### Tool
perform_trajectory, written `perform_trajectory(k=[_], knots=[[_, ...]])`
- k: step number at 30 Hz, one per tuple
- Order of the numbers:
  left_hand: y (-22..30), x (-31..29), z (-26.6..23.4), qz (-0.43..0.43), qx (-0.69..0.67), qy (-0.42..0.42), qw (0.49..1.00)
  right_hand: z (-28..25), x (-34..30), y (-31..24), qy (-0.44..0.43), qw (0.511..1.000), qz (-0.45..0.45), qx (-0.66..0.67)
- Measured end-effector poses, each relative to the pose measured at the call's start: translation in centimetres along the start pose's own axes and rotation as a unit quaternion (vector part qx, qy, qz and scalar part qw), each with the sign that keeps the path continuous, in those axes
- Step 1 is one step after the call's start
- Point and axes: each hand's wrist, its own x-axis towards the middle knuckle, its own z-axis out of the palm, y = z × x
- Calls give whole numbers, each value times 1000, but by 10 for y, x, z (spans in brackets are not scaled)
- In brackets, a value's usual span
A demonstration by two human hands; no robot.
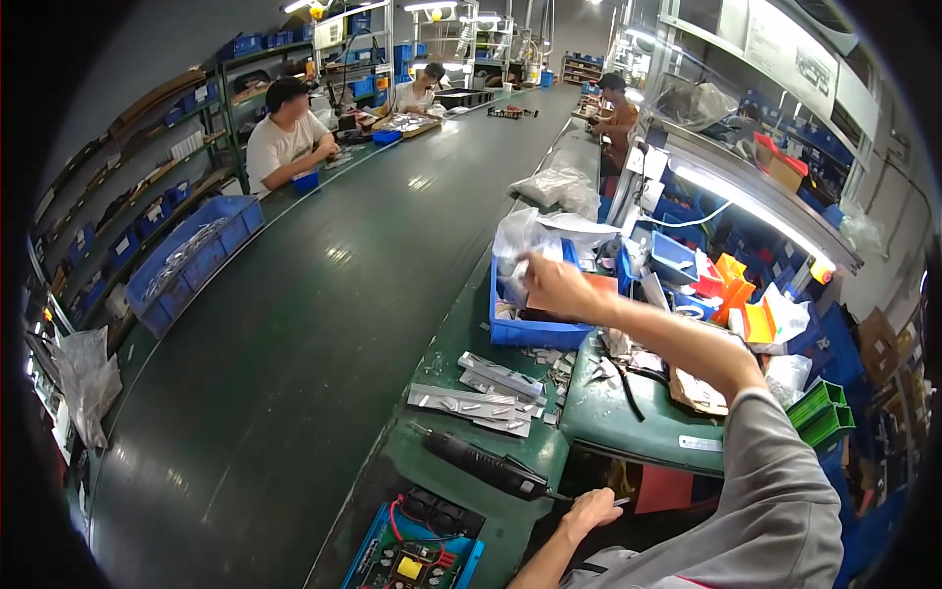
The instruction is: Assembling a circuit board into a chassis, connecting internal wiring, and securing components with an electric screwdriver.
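Note:
My right hand (557, 287) reaches over a blue bin (538, 335) with clear plastic bags (523, 236) in it. Its fingers are at the bags, slightly blurred, and whether they grip the plastic cannot be seen. Low in the view, my left hand (593, 511) is closed, with a thin silvery piece (620, 502) sticking out of its fingers. A black electric screwdriver (486, 465) lies just beyond that hand. Flat grey metal strips (471, 402) are stacked on the green bench past the screwdriver. An open blue device (412, 550) with a circuit board and fans sits at the bottom edge.
Small loose metal parts (561, 378) lie scattered beside the bin. A long green conveyor (285, 393) runs along the left. Orange bins (731, 285) and green holders (822, 414) stand at right. Several people sit farther off. A long blue crate (196, 260) stands across the conveyor.

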Motion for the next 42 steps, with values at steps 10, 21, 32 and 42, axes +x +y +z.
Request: perform_trajectory(k=[10,21,32,42], knots=[[-3,-7,-8,14,-22,14,1000,-32,147,73,-83,974,130,-168],[-24,10,18,38,-22,13,999,-21,188,93,-43,951,163,-258],[-13,-1,10,9,2,-17,1000,-53,226,96,-173,948,219,-154],[-11,4,18,37,-2,92,995,-30,222,105,-110,932,182,-292]])
